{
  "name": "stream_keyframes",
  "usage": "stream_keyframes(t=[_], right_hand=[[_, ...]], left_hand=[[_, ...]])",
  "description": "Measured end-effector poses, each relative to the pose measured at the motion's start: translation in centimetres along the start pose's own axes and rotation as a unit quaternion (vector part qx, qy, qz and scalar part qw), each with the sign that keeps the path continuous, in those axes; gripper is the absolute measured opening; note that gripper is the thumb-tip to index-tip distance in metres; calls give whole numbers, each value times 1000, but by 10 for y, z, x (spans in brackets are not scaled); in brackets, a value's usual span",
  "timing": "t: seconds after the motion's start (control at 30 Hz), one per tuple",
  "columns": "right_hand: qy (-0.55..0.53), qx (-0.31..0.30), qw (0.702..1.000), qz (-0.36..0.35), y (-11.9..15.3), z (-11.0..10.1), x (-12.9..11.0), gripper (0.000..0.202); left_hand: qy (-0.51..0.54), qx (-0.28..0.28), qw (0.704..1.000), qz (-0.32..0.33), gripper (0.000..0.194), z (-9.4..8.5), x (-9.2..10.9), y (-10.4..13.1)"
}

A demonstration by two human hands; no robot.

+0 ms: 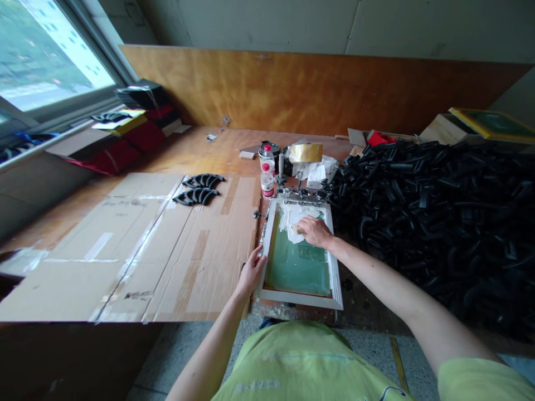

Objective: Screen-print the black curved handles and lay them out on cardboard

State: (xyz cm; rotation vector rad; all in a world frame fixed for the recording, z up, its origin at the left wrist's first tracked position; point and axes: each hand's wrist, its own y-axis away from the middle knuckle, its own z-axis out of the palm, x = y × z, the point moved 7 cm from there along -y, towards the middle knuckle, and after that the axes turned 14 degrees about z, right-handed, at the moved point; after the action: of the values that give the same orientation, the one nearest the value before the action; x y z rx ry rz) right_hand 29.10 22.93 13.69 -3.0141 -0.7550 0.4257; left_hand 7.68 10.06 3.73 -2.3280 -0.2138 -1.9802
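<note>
Frame (292,262) on the table (196,147): long axis directed away from the person. Left hand (252,271): against its left side, fingers extended. Right hand (316,231): nearer the far end, at a white smear (296,214), fingers pinching a tan piece (297,229).

Stretches back as a broad, glossy orange-brown wooden tabletop (196,146). Bears a flattened tan cardboard sheet (163,262) at left, a large heap of curved black plastic pieces (434,223) at right and, between them, two red-capped clear plastic bottles (267,184).
</note>
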Motion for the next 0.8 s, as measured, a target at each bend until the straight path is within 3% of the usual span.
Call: stream_keyframes(t=[0.13, 0.2, 0.33, 0.5, 0.57, 0.67, 0.73, 0.8], right_hand=[[-29, -67, 992, -103, 18, -8, -10, 22], [-35, -69, 993, -90, 12, -12, -7, 17], [-36, 4, 999, -31, 6, -11, 1, 20], [-44, -20, 995, -82, 18, -5, -4, 16], [-49, -15, 998, -37, 2, -15, 0, 18], [-48, 25, 997, 58, -36, -42, 14, 46], [-51, 68, 990, 110, -52, -66, 35, 57], [-67, 136, 973, 174, -51, -89, 69, 48]], left_hand=[[11, -8, 1000, -5, 64, 1, 1, 1], [16, -7, 1000, -8, 65, 1, 2, 1], [18, -6, 1000, -8, 68, 0, 2, 0], [23, 9, 1000, -18, 71, -2, 5, -1], [38, 7, 999, -24, 74, -3, 14, 0], [83, -11, 996, -39, 79, -6, 40, 3], [116, -18, 992, -51, 77, -9, 64, 3], [143, -7, 989, -44, 66, -12, 94, -3]])
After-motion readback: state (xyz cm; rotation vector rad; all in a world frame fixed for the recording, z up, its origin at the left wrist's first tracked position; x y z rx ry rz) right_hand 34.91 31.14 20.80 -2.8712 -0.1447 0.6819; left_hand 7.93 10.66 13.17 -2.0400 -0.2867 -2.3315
